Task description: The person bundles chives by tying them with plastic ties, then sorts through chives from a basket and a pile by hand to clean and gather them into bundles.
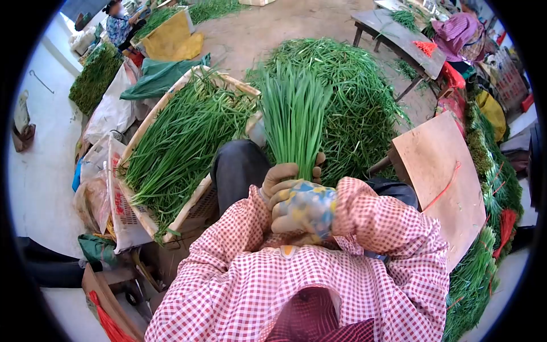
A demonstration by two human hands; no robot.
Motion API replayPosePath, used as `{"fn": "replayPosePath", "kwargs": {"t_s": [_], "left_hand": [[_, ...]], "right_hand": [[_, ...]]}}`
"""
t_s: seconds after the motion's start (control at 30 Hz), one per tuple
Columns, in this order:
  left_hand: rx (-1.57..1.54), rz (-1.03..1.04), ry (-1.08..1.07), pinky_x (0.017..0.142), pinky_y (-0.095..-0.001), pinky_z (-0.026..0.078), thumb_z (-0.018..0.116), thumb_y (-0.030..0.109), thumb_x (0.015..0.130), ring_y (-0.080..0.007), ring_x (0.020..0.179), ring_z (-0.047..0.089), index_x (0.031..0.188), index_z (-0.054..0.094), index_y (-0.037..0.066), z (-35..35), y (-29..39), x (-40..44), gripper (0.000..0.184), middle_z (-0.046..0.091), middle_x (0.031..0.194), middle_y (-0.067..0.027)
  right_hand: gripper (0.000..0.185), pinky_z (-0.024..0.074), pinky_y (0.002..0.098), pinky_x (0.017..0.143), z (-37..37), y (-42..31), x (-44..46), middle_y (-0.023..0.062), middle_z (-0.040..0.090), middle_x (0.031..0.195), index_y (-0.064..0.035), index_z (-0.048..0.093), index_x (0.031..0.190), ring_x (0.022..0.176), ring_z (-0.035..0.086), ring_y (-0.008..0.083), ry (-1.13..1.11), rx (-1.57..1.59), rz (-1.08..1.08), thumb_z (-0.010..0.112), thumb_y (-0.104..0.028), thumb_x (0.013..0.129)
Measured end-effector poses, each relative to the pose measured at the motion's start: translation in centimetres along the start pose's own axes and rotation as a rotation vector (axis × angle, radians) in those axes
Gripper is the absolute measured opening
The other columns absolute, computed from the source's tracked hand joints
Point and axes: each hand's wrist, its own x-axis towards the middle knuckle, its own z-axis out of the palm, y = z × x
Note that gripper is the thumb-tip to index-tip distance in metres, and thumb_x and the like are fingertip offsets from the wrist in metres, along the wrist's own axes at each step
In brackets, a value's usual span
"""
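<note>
An upright bunch of long green leaves (293, 117) stands in front of my chest, its lower ends between my gloved hands. My left hand (279, 179), in a tan glove, is wrapped round the base of the bunch, partly behind the other hand. My right hand (302, 208), in a tan glove with a blue and yellow patterned back, lies across the front of the base with its fingers curled; what is inside its fingers is hidden. Behind the bunch lies a large heap of loose green leaves (359, 102).
A crate (128, 151) full of leaves stands at the left. At the right are a board (441, 165) with a red tie (444, 191) and stacked green bundles (473, 285). Two people sit farther off, a person in purple (456, 37) near a low table (393, 37).
</note>
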Motion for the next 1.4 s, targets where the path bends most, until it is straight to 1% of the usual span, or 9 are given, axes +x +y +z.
{"fn": "replayPosePath", "kwargs": {"t_s": [0.1,0.2,0.37,0.6,0.67,0.77,1.0,1.2,1.4], "left_hand": [[0.087,-0.027,-0.011,0.097,-0.0393,0.047,0.058,0.014,0.083,-0.0239,0.108,0.057,0.132,0.042,0.000,0.5,0.9,2.1,0.053,0.051,0.129,-0.0156],[0.306,0.075,0.074,0.092,-0.0374,0.049,0.063,0.014,0.078,-0.0228,0.101,0.060,0.126,0.048,0.000,0.1,0.6,5.4,0.052,0.060,0.112,-0.0106],[0.488,0.159,0.183,0.086,-0.0354,0.048,0.070,0.011,0.075,-0.0203,0.093,0.060,0.112,0.059,0.005,0.9,-2.4,9.9,0.039,0.063,0.102,-0.0061],[0.607,0.178,0.573,0.077,-0.0371,0.051,0.069,0.009,0.075,-0.0217,0.085,0.062,0.105,0.060,0.004,1.9,-4.2,10.6,0.031,0.065,0.096,-0.0074],[0.661,0.231,0.604,0.075,-0.0380,0.051,0.069,0.009,0.077,-0.0226,0.083,0.062,0.107,0.057,0.004,0.8,-3.6,11.3,0.033,0.065,0.095,-0.0088],[0.707,0.037,0.449,0.084,-0.0363,0.048,0.070,0.017,0.080,-0.0217,0.096,0.059,0.116,0.051,0.004,-0.5,-1.3,10.1,0.042,0.062,0.107,-0.0084],[0.216,-0.402,0.010,0.093,-0.0379,0.042,0.068,0.048,0.080,-0.0178,0.102,0.054,0.122,0.053,0.011,-4.8,-2.8,3.6,0.058,0.059,0.113,-0.0020],[0.392,-0.062,0.074,0.099,-0.0484,0.043,0.057,0.079,0.066,-0.0320,0.117,0.051,0.134,0.041,0.004,-1.8,-2.6,3.4,0.102,0.050,0.129,-0.0178],[0.292,0.182,0.166,0.097,-0.0459,0.045,0.066,0.058,0.074,-0.0262,0.109,0.055,0.130,0.047,0.007,-1.6,-2.8,4.6,0.078,0.054,0.123,-0.0126]], "right_hand": [[0.032,0.0487,0.0347,0.077,-2.3,0.8,-2.4,0.0142,0.061,0.094,-0.0019,0.059,0.093,0.089,0.061,0.0221,0.160,0.123,0.208,0.075,-0.023,0.074],[0.043,0.0499,0.0370,0.079,-5.3,1.5,-5.1,0.0190,0.061,0.101,0.0014,0.059,0.096,0.094,0.061,0.0255,0.419,0.122,0.880,0.076,-0.031,0.074],[0.113,0.0392,0.0352,0.100,-3.0,2.4,-6.6,0.0229,0.049,0.126,0.0069,0.022,0.140,0.119,0.050,0.0307,0.199,0.023,1.101,0.085,-0.042,0.060],[0.103,0.0450,0.0334,0.092,-1.9,5.5,-7.1,0.0191,0.056,0.118,0.0033,0.026,0.135,0.107,0.058,0.0285,0.138,0.276,1.268,0.084,-0.035,0.059],[0.084,0.0518,0.0359,0.081,2.2,10.4,-12.1,0.0165,0.060,0.110,0.0012,0.032,0.131,0.095,0.062,0.0296,0.364,0.367,0.939,0.081,-0.027,0.069],[0.049,0.0551,0.0369,0.057,0.8,11.2,-11.8,0.0150,0.061,0.100,-0.0040,0.046,0.125,0.083,0.064,0.0298,0.668,1.754,0.899,0.067,-0.002,0.081],[0.039,0.0564,0.0343,0.060,1.7,7.7,-10.3,0.0227,0.061,0.099,0.0008,0.049,0.123,0.078,0.064,0.0289,0.673,2.145,0.739,0.060,-0.004,0.086],[0.046,0.0556,0.0283,0.064,3.5,0.1,-10.6,0.0198,0.059,0.114,0.0003,0.046,0.128,0.082,0.063,0.0206,0.523,2.225,0.846,0.061,-0.008,0.085],[0.049,0.0571,0.0254,0.065,3.6,1.0,-9.7,0.0200,0.060,0.113,0.0024,0.047,0.128,0.082,0.065,0.0187,0.339,2.475,0.793,0.062,-0.015,0.085]]}}
